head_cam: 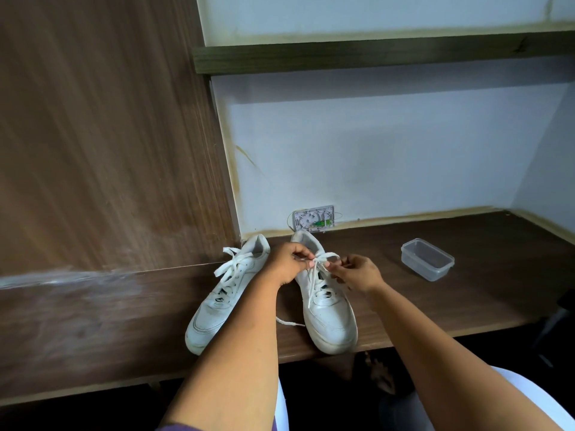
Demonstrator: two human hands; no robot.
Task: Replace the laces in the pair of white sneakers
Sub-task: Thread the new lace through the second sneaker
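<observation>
Right, both hands are up at the top eyelets of the right sneaker (329,309), which sits toe-out at the front edge of the desk (466,275). The left hand (287,264) has its fingers curled in, pinching the white lace (322,259) near the tongue, and the right hand (357,275) pinches the same lace from the other side, fingers bent tight. Between the two hands the lace forms a small loop above the shoe. One loose end trails down over the vamp, and another end lies on the desk between the shoes. Just beside it, to the left, the left sneaker (224,297) rests angled away, its laces loose and splayed near the collar. Well off to the right stands a clear plastic tub (427,259), on its own. Against the back wall, behind the shoes, there's a small white wall box (314,218) with its cover off.
</observation>
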